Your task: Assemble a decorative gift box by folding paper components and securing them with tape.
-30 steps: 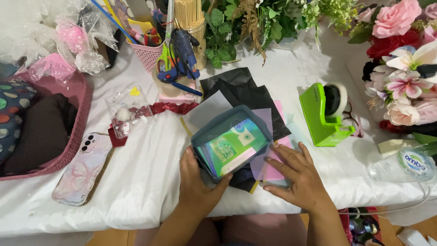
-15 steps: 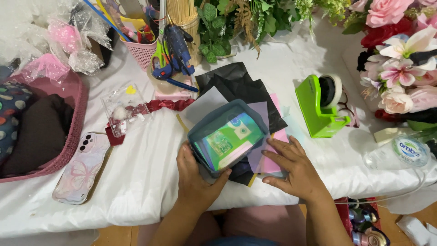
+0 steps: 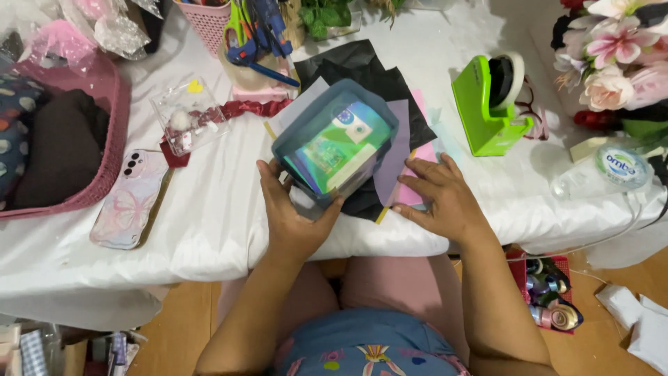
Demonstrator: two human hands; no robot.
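Blue plastic container (image 3: 335, 143) gripped at its near edge by left hand (image 3: 292, 216), fingers curled around rim, right hand (image 3: 438, 195) laid flat, fingers spread, on coloured paper sheets (image 3: 403, 150) just beside container

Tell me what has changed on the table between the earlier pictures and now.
Little has changed. The left hand still holds the blue box, tilted over the papers; it has hardly shifted. The right hand has slid slightly up and stays flat on the sheets. Nothing was taken up or let go. The phone, pink basket and green tape dispenser stayed in place.
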